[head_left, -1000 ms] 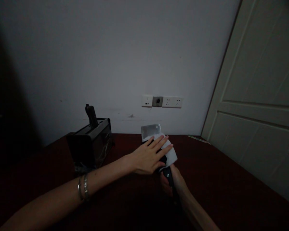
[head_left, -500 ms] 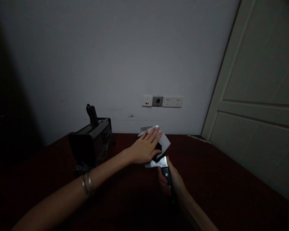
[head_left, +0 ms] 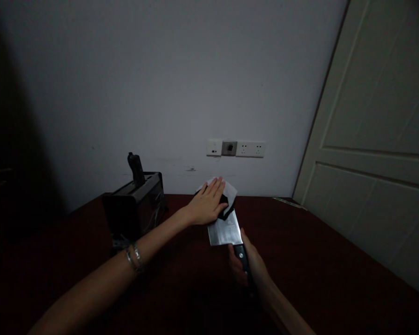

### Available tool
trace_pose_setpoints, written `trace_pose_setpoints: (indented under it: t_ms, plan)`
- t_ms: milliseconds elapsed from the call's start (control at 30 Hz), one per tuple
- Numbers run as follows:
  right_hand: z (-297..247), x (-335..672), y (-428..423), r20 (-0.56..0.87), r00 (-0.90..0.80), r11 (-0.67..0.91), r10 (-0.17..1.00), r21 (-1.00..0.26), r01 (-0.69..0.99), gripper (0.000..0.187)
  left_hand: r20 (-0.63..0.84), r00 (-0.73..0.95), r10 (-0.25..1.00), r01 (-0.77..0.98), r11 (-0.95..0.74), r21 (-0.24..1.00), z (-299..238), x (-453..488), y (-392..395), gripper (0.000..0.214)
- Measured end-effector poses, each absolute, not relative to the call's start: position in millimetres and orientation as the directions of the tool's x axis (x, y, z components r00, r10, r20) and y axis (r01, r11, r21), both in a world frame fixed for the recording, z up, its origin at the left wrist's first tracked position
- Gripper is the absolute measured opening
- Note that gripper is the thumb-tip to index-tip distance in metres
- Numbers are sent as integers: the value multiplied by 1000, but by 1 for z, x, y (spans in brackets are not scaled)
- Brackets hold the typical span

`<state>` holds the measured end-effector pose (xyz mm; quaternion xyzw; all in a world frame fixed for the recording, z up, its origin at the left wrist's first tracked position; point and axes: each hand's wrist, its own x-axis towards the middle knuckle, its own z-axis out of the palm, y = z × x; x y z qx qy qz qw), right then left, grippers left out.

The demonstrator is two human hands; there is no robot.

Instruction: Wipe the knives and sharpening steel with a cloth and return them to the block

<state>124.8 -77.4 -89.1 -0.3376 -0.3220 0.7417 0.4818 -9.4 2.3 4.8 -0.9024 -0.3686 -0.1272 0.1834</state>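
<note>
My right hand is wrapped round the black riveted handle of a kitchen cleaver, whose wide steel blade points away from me. On the far part of the blade lies a black and white cloth. My left hand rests flat on top of this cloth with its fingers stretched out, palm down. The cloth and that hand hide the blade's far end.
To the left stands a black knife block with one dark handle sticking up from it. The dark red table meets a wall with sockets. A thin strip lies near the back right edge, by a pale door.
My left hand and the cloth have slid away from the handle, toward the blade's far end and slightly left. More of the blade shows now. My right hand keeps its grip.
</note>
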Motion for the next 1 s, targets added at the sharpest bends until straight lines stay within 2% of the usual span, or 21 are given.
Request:
trace_pose_setpoints:
  t_ms: [200, 400, 500, 633, 867, 1000]
  plan:
    - [-93, 124, -75, -172, -296, -307, 940, -806, -507, 60, 331, 798, 504, 592, -757, -277, -6, -1, -15, 67]
    - [-94, 117, -80, -231, -328, -371, 916, -800, -471, 61, 354, 687, 634, 720, -662, -210, -1, -10, 8, 62]
    - [-94, 117, -80, -234, -361, -393, 902, -792, -468, 62, 353, 717, 602, 691, -682, -240, -5, -10, -7, 63]
    - [-96, 118, -80, -160, -325, -311, 932, -812, -493, 62, 357, 769, 530, 631, -719, -292, -13, -10, -30, 66]
    - [-92, 117, -83, -179, -363, -356, 914, -783, -510, 61, 444, 648, 619, 750, -621, -229, -4, -30, 10, 62]
    - [-96, 120, -80, -140, -434, -373, 890, -771, -517, 63, 379, 698, 607, 711, -650, -267, -11, -28, -14, 64]
